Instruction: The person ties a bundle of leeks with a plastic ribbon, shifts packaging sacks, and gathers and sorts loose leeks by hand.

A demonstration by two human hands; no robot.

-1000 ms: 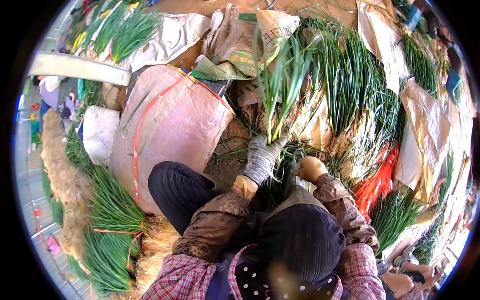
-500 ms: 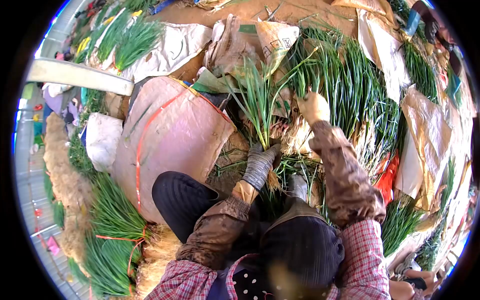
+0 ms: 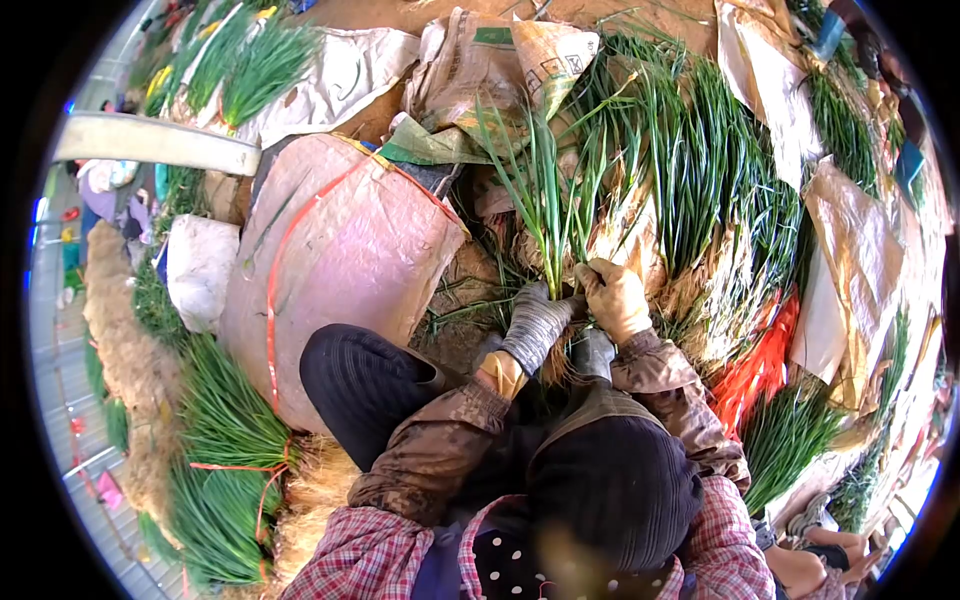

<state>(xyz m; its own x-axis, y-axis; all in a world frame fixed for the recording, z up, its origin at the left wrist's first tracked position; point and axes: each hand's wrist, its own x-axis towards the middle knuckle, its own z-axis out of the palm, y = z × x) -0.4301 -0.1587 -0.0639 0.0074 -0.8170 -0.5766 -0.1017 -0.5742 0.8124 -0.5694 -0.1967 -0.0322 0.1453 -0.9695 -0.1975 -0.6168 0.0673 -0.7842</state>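
Note:
My left hand [image 3: 538,322], in a grey glove, is closed round the lower stems of a small bunch of long green leafy plants [image 3: 545,220], which stand upright with pale roots hanging below. Close beside it on the right, my right hand [image 3: 615,300], in a tan glove, has its fingers pressed together at a few green stems near the bunch. Beyond both hands lies a large pile of the same green plants [image 3: 700,170], its pale roots turned toward me.
A pink-white sack [image 3: 340,260] with red string is at the left. Tied green bundles [image 3: 225,420] lie lower left. Red strings [image 3: 755,370] lie at the right. A pale curved bar [image 3: 160,142] juts in upper left. Another person's legs [image 3: 810,565] show lower right.
My right hand reached out to the pile and has come back beside my left hand with green stems. My left hand has kept hold of the bunch.

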